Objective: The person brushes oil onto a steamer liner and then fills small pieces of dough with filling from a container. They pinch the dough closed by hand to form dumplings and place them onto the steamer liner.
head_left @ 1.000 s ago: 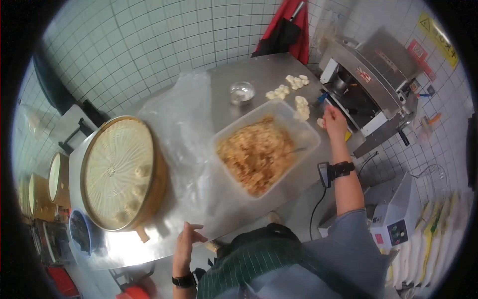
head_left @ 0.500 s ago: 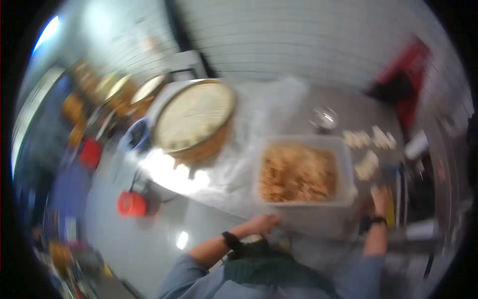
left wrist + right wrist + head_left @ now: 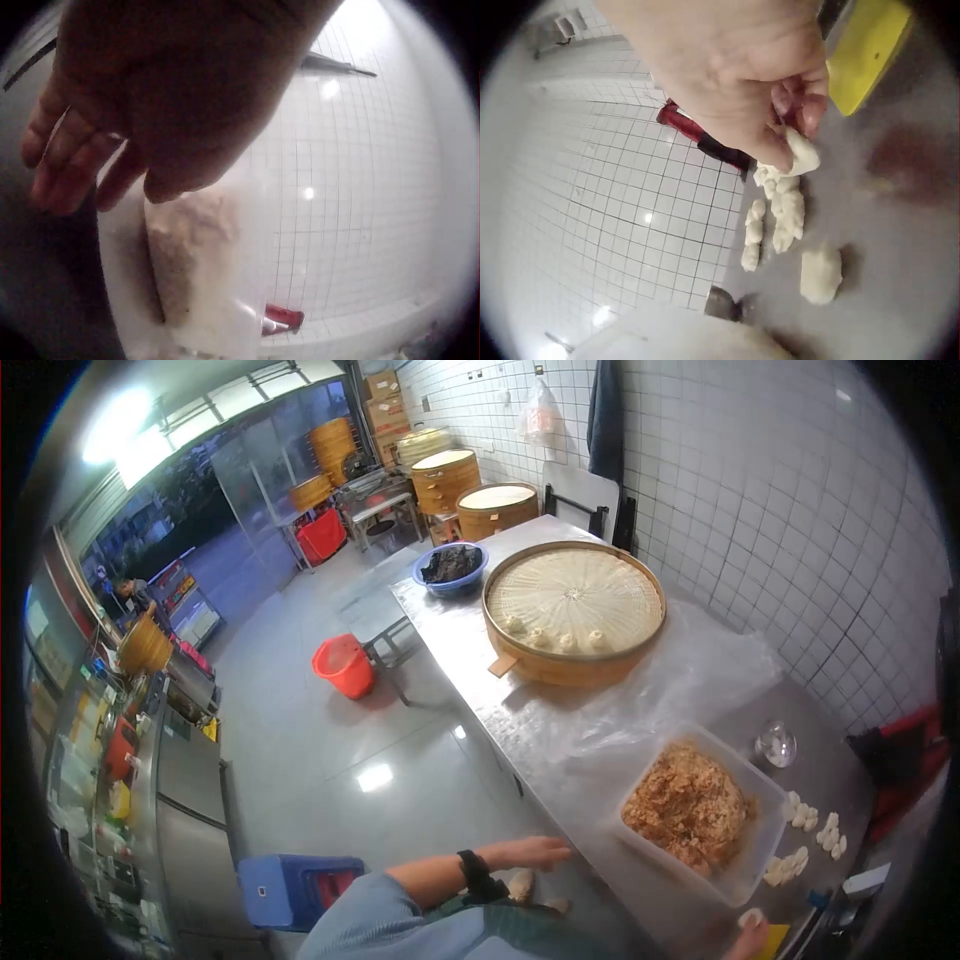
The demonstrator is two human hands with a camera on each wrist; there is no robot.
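My right hand [image 3: 748,940] is at the lower right of the head view, by the table's near end. In the right wrist view its thumb and fingers pinch a small piece of white dough [image 3: 802,155]. Several more dough pieces [image 3: 786,214] lie in rows on the steel table below, with a single dough lump [image 3: 821,275] apart from them. My left hand [image 3: 530,852] hovers at the table's front edge, fingers loosely extended and holding nothing. Beyond it stands a translucent plastic tub [image 3: 765,835] of brown minced filling [image 3: 690,810].
A round bamboo steamer [image 3: 560,665] bears several small buns [image 3: 565,643] along its near side. Clear plastic sheeting [image 3: 660,705] lies between steamer and tub. A glass bowl [image 3: 776,745], blue basin [image 3: 450,585] and yellow flat tool [image 3: 866,56] are around. A red bucket [image 3: 343,668] stands on the floor.
The head view has swung left, bringing the room and doorway into sight. My left hand has moved toward the tub. My right hand, earlier reaching beside the machine, now shows dough in its fingers.
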